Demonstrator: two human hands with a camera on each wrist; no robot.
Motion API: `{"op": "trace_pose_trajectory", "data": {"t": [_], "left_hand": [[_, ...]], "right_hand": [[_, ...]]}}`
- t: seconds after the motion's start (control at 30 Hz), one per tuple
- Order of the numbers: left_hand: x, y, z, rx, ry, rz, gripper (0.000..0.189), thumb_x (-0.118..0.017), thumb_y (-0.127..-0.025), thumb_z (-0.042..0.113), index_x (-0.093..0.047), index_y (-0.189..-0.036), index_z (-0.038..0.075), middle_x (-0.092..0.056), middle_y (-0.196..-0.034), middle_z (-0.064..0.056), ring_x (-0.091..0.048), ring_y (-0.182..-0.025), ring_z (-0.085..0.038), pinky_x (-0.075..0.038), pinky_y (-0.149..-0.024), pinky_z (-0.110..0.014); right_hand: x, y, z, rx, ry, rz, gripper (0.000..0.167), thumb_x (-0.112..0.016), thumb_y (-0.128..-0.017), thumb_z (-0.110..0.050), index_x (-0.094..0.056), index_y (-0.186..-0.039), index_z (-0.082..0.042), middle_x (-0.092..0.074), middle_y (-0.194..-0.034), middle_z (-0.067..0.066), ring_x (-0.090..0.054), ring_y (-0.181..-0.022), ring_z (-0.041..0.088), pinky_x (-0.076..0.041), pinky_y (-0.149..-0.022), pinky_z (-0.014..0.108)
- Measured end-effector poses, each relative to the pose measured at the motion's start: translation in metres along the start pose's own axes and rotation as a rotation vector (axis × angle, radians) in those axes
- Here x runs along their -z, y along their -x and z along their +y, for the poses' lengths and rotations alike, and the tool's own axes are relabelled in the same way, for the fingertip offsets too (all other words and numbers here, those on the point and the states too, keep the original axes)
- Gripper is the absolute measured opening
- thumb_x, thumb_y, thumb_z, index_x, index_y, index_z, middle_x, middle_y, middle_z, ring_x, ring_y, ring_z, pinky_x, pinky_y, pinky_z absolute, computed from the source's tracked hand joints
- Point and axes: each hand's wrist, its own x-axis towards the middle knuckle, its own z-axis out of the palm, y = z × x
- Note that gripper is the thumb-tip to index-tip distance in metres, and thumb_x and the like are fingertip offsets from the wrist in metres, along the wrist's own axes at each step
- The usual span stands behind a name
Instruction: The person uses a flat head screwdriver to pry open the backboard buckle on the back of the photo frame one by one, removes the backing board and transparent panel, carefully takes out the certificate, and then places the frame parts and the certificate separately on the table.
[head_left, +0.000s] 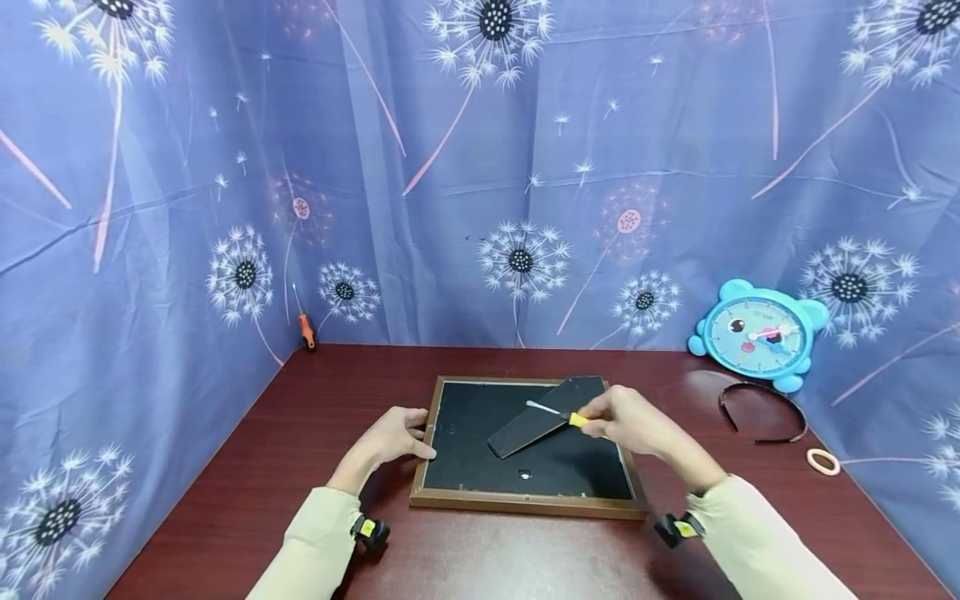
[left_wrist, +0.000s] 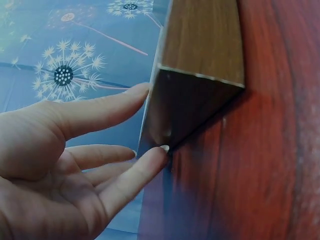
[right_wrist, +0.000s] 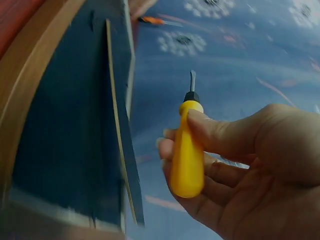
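Observation:
A picture frame (head_left: 525,502) with a brown wooden border lies back side up on the table, its black backing board (head_left: 468,417) showing. Hinged or laid slantwise across that board is a narrow black stand (head_left: 525,425). My left hand (head_left: 392,437) rests at the frame's left edge; in the left wrist view the thumb (left_wrist: 110,111) touches the upper rim and a fingertip touches the side, fingers fairly straight. Above the board's right part, my right hand (head_left: 626,417) grips a yellow-handled screwdriver (right_wrist: 187,155), its metal tip pointing away to the left over the stand.
An orange-handled screwdriver (head_left: 307,332) leans on the curtain at the back left corner. At right are a blue bear-shaped clock (head_left: 757,337), a dark headband (head_left: 802,412) and a pale ring (head_left: 823,462). Flowered blue curtain (head_left: 450,208) surrounds the dark red table (head_left: 300,500).

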Motion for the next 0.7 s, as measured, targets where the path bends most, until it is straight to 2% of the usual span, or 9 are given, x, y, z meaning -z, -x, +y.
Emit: {"op": "trace_pose_trajectory", "data": {"t": [0.1,0.2,0.27,0.37,0.43,0.53,0.7], "left_hand": [[0.001,0.0,0.0,-0.003,-0.004,-0.018,0.083,-0.083,-0.075,-0.007,-0.04,-0.146,-0.012,-0.043,-0.147,-0.031,-0.066,-0.105,-0.035,-0.056,-0.084,-0.04],[0.001,0.001,-0.002,0.018,0.005,-0.03,0.085,-0.083,-0.074,-0.006,-0.04,-0.148,-0.01,-0.043,-0.148,-0.03,-0.066,-0.094,-0.028,-0.056,-0.072,-0.036],[0.0,0.001,-0.004,0.036,0.013,-0.028,0.085,-0.083,-0.074,-0.005,-0.041,-0.148,-0.008,-0.044,-0.148,-0.028,-0.063,-0.098,-0.027,-0.054,-0.066,-0.035],[-0.001,0.001,-0.003,0.043,0.002,-0.019,0.086,-0.086,-0.073,-0.002,-0.043,-0.147,-0.007,-0.044,-0.149,-0.026,-0.056,-0.116,-0.026,-0.054,-0.063,-0.035],[-0.001,0.001,-0.003,0.041,-0.003,-0.018,0.086,-0.086,-0.073,-0.001,-0.043,-0.147,-0.008,-0.044,-0.149,-0.027,-0.053,-0.122,-0.029,-0.054,-0.063,-0.036],[-0.001,0.001,-0.002,0.044,0.001,-0.018,0.086,-0.086,-0.073,-0.001,-0.043,-0.147,-0.008,-0.043,-0.15,-0.027,-0.052,-0.124,-0.029,-0.054,-0.062,-0.036],[-0.001,0.0,-0.003,0.054,0.004,-0.023,0.085,-0.086,-0.074,-0.001,-0.043,-0.147,-0.007,-0.042,-0.15,-0.027,-0.057,-0.117,-0.027,-0.054,-0.063,-0.035]], "right_hand": [[-0.016,-0.021,-0.009,0.071,0.044,-0.022,0.012,-0.07,-0.088,0.001,-0.077,-0.098,0.003,-0.073,-0.083,0.0,-0.06,-0.068,0.005,-0.05,-0.062,0.025],[-0.033,-0.037,-0.019,0.135,0.079,-0.048,0.011,-0.07,-0.088,0.001,-0.078,-0.097,0.002,-0.072,-0.081,-0.001,-0.055,-0.065,0.003,-0.048,-0.061,0.023],[-0.044,-0.046,-0.025,0.152,0.094,-0.068,0.011,-0.07,-0.089,0.002,-0.078,-0.097,0.002,-0.072,-0.082,0.0,-0.053,-0.063,0.003,-0.047,-0.06,0.023],[-0.058,-0.056,-0.032,0.153,0.113,-0.085,0.012,-0.069,-0.09,0.002,-0.077,-0.099,0.003,-0.073,-0.086,0.003,-0.051,-0.064,0.005,-0.046,-0.06,0.023],[-0.065,-0.062,-0.037,0.154,0.125,-0.086,0.012,-0.069,-0.09,0.002,-0.077,-0.099,0.004,-0.074,-0.088,0.006,-0.054,-0.066,0.007,-0.048,-0.062,0.024],[-0.075,-0.07,-0.043,0.164,0.132,-0.092,0.012,-0.068,-0.091,0.002,-0.076,-0.099,0.005,-0.075,-0.091,0.01,-0.058,-0.069,0.008,-0.05,-0.064,0.025],[-0.088,-0.081,-0.048,0.185,0.132,-0.121,0.014,-0.063,-0.095,0.001,-0.076,-0.099,0.006,-0.074,-0.09,0.011,-0.054,-0.063,0.007,-0.048,-0.061,0.024]]}}
